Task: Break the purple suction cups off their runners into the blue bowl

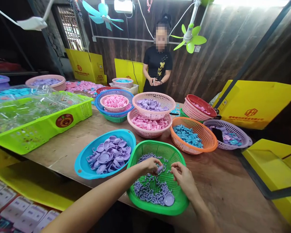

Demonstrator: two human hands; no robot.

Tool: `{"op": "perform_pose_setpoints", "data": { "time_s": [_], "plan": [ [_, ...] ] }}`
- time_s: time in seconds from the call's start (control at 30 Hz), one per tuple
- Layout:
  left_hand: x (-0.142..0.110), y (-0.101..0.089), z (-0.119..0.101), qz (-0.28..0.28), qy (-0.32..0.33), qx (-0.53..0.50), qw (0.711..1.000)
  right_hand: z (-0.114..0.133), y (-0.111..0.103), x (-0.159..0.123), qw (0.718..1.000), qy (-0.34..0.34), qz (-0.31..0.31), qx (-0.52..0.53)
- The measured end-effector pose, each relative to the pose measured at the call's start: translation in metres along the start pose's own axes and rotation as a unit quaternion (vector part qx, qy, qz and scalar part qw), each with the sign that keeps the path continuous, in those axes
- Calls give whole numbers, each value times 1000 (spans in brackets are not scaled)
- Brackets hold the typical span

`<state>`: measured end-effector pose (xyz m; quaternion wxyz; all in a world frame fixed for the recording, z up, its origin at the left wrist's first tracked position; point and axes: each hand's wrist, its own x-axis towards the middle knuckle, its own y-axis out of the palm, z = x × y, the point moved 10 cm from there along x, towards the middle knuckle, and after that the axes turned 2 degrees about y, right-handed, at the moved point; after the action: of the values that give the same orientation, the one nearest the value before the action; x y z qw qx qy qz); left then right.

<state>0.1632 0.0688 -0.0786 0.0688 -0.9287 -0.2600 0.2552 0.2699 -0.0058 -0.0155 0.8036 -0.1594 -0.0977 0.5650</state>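
My left hand (151,165) is over the green basket (157,208) and pinches a small purple plastic piece (160,168) at its fingertips. My right hand (184,178) hovers close beside it, fingers curled together near the same piece; what it holds, if anything, is too small to make out. Inside the green basket lie several small purple hook-like parts (147,191) and one purple round dish (169,199). To the left stands a blue basket (83,166) full of purple round dishes (109,155).
Pink, orange, blue and white baskets of pink, blue and purple parts crowd the wooden table (223,184). A green crate (38,129) with clear bags sits left. A person (157,64) stands across the table. Yellow boxes (269,161) lie right.
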Motion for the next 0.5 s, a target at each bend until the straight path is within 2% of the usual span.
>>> {"op": "perform_pose_setpoints", "data": {
  "time_s": [0.1,0.23,0.3,0.4,0.5],
  "plan": [
    [-6,-6,-2,-9,17,10,1000,-4,3,2,1000,15,3,24],
    [-14,-20,-8,-75,52,41,995,-6,5,-1,999,23,7,31],
    [-16,-22,-7,-89,54,38,994,-5,6,-4,1000,21,10,16],
    [-22,-14,-5,-69,45,6,997,7,1,-6,1000,-17,-2,-17],
    [-32,4,-10,-10,55,-91,994,17,-2,-6,999,-46,-14,-14]
  ]
}}
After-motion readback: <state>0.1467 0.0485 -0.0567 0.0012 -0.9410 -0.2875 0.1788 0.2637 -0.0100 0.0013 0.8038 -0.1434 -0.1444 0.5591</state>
